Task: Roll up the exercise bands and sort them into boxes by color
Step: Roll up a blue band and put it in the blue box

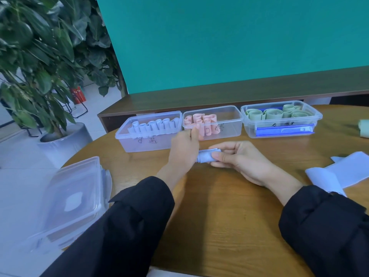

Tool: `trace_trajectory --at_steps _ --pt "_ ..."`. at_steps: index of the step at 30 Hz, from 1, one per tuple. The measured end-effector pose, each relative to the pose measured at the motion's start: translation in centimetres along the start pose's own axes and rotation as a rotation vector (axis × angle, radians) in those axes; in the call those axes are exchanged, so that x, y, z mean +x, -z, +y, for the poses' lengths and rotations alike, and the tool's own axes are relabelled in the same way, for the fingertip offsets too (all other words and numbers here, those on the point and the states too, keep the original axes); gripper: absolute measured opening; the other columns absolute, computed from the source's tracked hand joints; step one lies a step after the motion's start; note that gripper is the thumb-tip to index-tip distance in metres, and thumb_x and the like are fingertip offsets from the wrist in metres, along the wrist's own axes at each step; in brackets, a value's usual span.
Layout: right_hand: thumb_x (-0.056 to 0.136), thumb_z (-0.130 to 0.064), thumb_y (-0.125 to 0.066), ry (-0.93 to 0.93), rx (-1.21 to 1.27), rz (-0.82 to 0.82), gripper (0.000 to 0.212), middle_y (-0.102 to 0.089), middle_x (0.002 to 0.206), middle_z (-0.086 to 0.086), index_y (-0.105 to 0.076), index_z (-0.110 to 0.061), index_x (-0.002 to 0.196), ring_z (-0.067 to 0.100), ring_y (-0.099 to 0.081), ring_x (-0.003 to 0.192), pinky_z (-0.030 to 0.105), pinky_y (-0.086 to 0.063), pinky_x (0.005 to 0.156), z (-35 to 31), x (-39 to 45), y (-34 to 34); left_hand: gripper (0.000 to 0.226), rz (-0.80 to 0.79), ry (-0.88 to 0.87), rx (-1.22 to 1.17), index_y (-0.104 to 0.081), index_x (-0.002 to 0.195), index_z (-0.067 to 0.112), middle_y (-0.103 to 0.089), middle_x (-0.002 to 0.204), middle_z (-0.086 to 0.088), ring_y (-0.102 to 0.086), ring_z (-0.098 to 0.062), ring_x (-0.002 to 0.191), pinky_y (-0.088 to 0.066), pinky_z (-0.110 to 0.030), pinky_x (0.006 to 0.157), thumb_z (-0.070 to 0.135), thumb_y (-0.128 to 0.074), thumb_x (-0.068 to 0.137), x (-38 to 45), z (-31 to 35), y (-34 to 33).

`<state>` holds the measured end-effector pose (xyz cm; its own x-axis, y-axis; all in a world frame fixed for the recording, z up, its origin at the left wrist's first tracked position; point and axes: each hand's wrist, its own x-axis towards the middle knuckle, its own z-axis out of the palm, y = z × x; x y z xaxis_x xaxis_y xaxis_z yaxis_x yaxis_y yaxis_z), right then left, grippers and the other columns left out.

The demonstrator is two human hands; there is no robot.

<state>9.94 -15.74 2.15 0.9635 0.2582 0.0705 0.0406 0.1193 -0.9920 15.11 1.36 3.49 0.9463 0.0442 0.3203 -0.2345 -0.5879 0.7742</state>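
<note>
Office or lobby-type indoor space, not a home. Evidence: pale tiled floor [24,152] at left; large potted plant [40,62] in a grey planter, far left; red fire extinguisher [78,94] in a floor stand behind it; teal partition wall [229,41] across the far side over a dark wood ledge [219,94]; round wood-grain table [219,216] near.

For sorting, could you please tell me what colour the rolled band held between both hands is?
Pale blue: the rolled band matches the rolls in the left box, seen in the head view.
</note>
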Motion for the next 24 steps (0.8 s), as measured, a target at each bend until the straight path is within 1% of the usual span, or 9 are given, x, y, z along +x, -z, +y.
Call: trace_trajectory --at_steps 3,5,6,8,10,12,17,21,24 --pt "0.087 -0.005 -0.069 0.042 0.075 0.046 0.028 -0.074 0.108 0.021 -0.07 0.003 0.114 0.031 -0.071 0.106 0.029 -0.06 0.088 -0.2 0.0 -0.2 0.037 -0.207 0.108 -0.33 -0.075 0.088 0.01 -0.072 0.069 -0.014 -0.065 -0.024 0.061 -0.056 -0.037 0.065 0.033 -0.052 0.105 -1.7 0.7 2.3" --pt "0.082 -0.012 -0.072 0.06 0.094 0.04 0.035 -0.074 0.11 0.021 -0.071 0.002 0.113 0.032 -0.071 0.107 0.029 -0.059 0.089 -0.3 -0.2 -0.2 0.018 -0.314 0.093 -0.388 -0.077 0.097 0.01 -0.075 0.081 -0.015 -0.066 -0.02 0.067 -0.058 -0.033 0.072 0.026 -0.07 0.095 -3.1 0.8 3.4" --pt "0.08 -0.014 -0.072 0.064 0.105 0.037 0.036 -0.074 0.111 0.021 -0.072 0.002 0.112 0.032 -0.071 0.106 0.029 -0.059 0.089 -0.4 -0.3 -0.3 0.018 -0.335 0.082 -0.412 -0.076 0.102 0.009 -0.076 0.086 -0.013 -0.065 -0.017 0.067 -0.057 -0.028 0.072 0.02 -0.078 0.089 -3.7 0.8 3.8" --pt "0.079 -0.014 -0.073 0.057 0.116 0.021 0.038 -0.074 0.112 0.021 -0.072 0.002 0.113 0.031 -0.072 0.106 0.029 -0.06 0.089 -0.5 -0.6 -0.6 0.029 -0.31 0.069 -0.429 -0.075 0.106 0.007 -0.077 0.09 -0.009 -0.064 -0.015 0.066 -0.056 -0.025 0.075 0.009 -0.085 0.079 -4.6 0.4 4.2" --pt "0.079 -0.013 -0.074 0.041 0.09 -0.011 0.038 -0.074 0.111 0.02 -0.071 0.003 0.114 0.03 -0.072 0.106 0.029 -0.06 0.088 -0.6 -0.9 -1.0 0.029 -0.257 0.062 -0.396 -0.077 0.101 0.011 -0.078 0.09 -0.006 -0.067 -0.014 0.072 -0.057 -0.03 0.082 0.009 -0.088 0.075 -5.4 0.0 4.6" --pt "0.08 -0.012 -0.075 0.029 0.048 -0.039 0.038 -0.074 0.111 0.02 -0.071 0.003 0.115 0.031 -0.072 0.105 0.03 -0.061 0.086 -0.8 -1.3 -1.4 0.027 -0.226 0.06 -0.354 -0.078 0.095 0.017 -0.079 0.09 -0.001 -0.07 -0.013 0.081 -0.057 -0.034 0.088 0.013 -0.091 0.072 -6.2 -0.3 4.9" --pt "0.077 -0.009 -0.077 0.033 -0.029 -0.104 0.036 -0.076 0.105 0.019 -0.073 -0.002 0.112 0.027 -0.074 0.094 0.027 -0.061 0.08 -1.2 -2.2 -2.8 0.023 -0.162 0.044 -0.342 -0.078 0.078 0.036 -0.078 0.083 0.003 -0.073 -0.021 0.082 -0.059 -0.045 0.091 0.029 -0.091 0.061 -8.4 -0.6 6.0" --pt "0.087 0.002 -0.071 0.078 -0.163 -0.11 0.022 -0.078 0.094 0.013 -0.073 0.0 0.108 0.024 -0.076 0.084 0.022 -0.06 0.074 -1.6 -2.8 -4.5 0.02 -0.112 0.06 -0.43 -0.078 0.078 0.029 -0.078 0.084 -0.003 -0.07 -0.02 0.079 -0.058 -0.052 0.091 0.027 -0.088 0.061 -10.3 -1.4 6.9" --pt "0.088 0.004 -0.07 0.073 -0.199 -0.145 0.02 -0.078 0.093 0.015 -0.072 0.002 0.107 0.023 -0.077 0.083 0.022 -0.059 0.074 -1.7 -3.0 -5.7 0.019 -0.076 0.1 -0.475 -0.078 0.075 0.026 -0.078 0.085 -0.001 -0.07 -0.014 0.077 -0.059 -0.043 0.085 0.017 -0.092 0.067 -11.7 -2.2 7.4"
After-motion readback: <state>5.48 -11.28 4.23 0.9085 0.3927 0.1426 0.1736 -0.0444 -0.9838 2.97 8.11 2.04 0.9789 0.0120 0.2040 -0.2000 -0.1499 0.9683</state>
